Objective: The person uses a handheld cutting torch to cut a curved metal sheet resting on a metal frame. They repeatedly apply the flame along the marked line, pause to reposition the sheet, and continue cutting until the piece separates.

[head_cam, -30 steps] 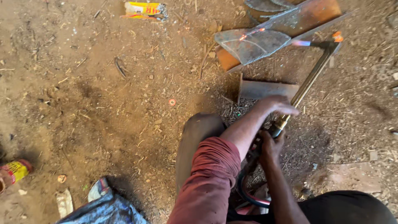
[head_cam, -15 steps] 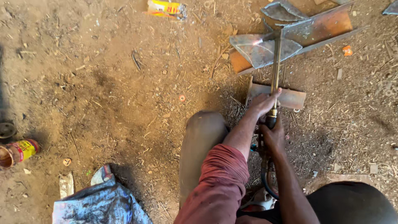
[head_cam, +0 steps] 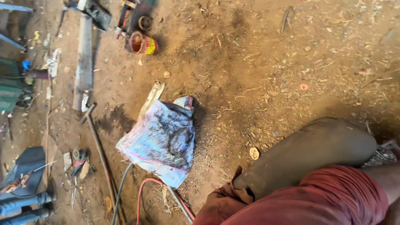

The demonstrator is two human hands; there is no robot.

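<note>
Neither of my hands shows in the head view. Only my red sleeve (head_cam: 321,204) and a strip of bare forearm (head_cam: 389,177) reach the right edge, above my bent knee in grey-brown trousers (head_cam: 316,152). A soiled white sack (head_cam: 162,139) lies on the dirt ground left of the knee. A red hose (head_cam: 143,193) and a dark hose (head_cam: 121,191) run from under the sack toward the bottom edge.
An open tin can (head_cam: 141,43) lies on its side at the top left, near a long grey bar (head_cam: 83,58) and dark metal parts. A thin rod (head_cam: 100,154) lies left of the sack. Blue items (head_cam: 21,206) and small scraps fill the lower left.
The view has swung to the left. Both hands, the torch they held and the metal pieces have left the frame; the sack and the tin can now sit nearer the middle.
</note>
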